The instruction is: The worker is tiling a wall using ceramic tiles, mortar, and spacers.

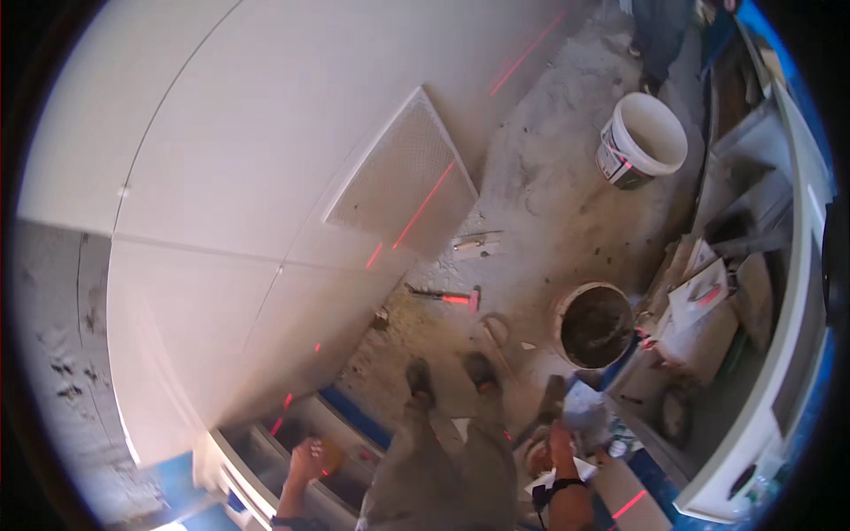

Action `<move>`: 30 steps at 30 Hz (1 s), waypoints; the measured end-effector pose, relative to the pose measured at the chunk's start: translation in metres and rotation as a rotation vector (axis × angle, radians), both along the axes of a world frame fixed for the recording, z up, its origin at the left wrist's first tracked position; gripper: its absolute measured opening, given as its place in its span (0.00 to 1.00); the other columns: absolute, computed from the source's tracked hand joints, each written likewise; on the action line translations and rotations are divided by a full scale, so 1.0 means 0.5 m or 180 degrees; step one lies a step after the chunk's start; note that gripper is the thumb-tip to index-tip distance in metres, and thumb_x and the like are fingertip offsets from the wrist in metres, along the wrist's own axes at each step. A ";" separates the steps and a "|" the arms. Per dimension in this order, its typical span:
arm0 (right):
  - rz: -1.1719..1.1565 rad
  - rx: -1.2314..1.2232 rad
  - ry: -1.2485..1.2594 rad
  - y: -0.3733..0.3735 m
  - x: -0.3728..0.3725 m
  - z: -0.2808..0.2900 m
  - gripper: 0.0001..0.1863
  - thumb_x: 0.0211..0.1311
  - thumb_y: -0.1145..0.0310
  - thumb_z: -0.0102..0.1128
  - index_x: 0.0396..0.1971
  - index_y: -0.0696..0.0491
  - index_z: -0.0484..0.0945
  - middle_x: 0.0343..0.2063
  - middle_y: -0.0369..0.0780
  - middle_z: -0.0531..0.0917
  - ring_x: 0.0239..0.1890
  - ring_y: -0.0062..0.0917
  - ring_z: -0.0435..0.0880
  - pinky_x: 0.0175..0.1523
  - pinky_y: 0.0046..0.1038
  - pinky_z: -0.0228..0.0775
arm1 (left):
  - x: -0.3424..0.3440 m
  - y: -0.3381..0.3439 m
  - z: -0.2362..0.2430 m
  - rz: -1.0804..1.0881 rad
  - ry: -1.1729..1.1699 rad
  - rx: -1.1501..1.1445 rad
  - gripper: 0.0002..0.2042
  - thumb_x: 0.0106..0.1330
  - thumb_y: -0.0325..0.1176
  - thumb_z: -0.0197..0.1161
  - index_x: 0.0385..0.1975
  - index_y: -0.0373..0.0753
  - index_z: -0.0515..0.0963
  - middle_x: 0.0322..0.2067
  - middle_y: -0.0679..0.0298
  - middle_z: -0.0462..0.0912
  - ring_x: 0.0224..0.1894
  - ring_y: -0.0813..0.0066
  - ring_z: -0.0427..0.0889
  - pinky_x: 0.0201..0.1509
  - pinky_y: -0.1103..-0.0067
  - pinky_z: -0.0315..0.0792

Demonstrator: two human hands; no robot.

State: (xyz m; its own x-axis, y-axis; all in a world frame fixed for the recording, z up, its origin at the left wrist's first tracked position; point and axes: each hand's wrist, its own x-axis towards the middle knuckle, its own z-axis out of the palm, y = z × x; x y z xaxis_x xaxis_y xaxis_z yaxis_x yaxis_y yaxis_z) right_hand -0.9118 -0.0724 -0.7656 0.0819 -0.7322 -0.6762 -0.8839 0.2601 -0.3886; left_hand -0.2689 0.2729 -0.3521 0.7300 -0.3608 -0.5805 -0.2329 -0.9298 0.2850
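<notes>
A pale, crumpled bag (587, 414) lies near right, in clutter just beside the right hand (561, 445); whether that hand's grip holds anything, I cannot tell. A dark strap circles its wrist. The left hand (307, 458) is near left, fingers curled, over a pale unit (232, 473) with open compartments. Just to its right is a small orange-brown thing (333, 455), blurred; whether this grip is around anything, I cannot tell.

The wearer's legs (485, 456) stand between the hands, shoes on the dusty floor (540, 186). Just beyond the right-hand clutter, a bucket (561, 322) of dark material blocks part of the floor. To its right, a heap of boards and scraps (698, 299) crowds against a curved white edge (801, 283).

Ahead on the floor lie a hammer (458, 299) with red on it and, farther, a trowel (479, 244). A large pale panel (230, 159) fills the left, with a textured sheet (403, 173) at its right side. Far right are a white bucket (625, 149) and, beyond it, another person's legs (659, 40). Red light lines cross several surfaces.
</notes>
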 end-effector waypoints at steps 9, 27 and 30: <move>0.1746 -0.0122 -0.0975 -0.221 0.557 0.638 0.20 0.64 0.55 0.62 0.32 0.61 0.78 0.20 0.42 0.80 0.26 0.31 0.81 0.35 0.37 0.74 | -0.038 0.115 0.138 0.1563 -0.0479 -0.0563 0.20 0.61 0.40 0.67 0.46 0.31 0.82 0.39 0.51 0.88 0.44 0.58 0.89 0.48 0.68 0.81; 0.5228 -0.4135 -0.4170 0.204 1.545 1.638 0.17 0.48 0.68 0.77 0.35 0.56 0.80 0.28 0.41 0.80 0.28 0.38 0.82 0.30 0.38 0.75 | -0.073 0.447 0.292 0.3895 -0.1921 -0.2060 0.23 0.61 0.38 0.66 0.51 0.27 0.80 0.41 0.44 0.88 0.46 0.55 0.89 0.51 0.69 0.81; 0.5705 -0.4341 -0.3858 0.252 1.593 1.663 0.18 0.45 0.67 0.78 0.35 0.56 0.82 0.27 0.39 0.78 0.30 0.36 0.82 0.31 0.37 0.75 | -0.071 0.506 0.268 0.4095 -0.1895 -0.1981 0.22 0.61 0.36 0.67 0.50 0.26 0.80 0.40 0.45 0.88 0.44 0.56 0.89 0.50 0.69 0.81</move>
State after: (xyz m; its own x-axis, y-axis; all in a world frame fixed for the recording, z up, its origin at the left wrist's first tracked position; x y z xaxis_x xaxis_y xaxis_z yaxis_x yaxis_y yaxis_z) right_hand -0.1151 0.0537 0.0661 0.5581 0.5918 0.5816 0.6643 -0.7387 0.1141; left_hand -0.3043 0.5261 -0.2182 0.7897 0.6044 -0.1050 0.3874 -0.3586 0.8493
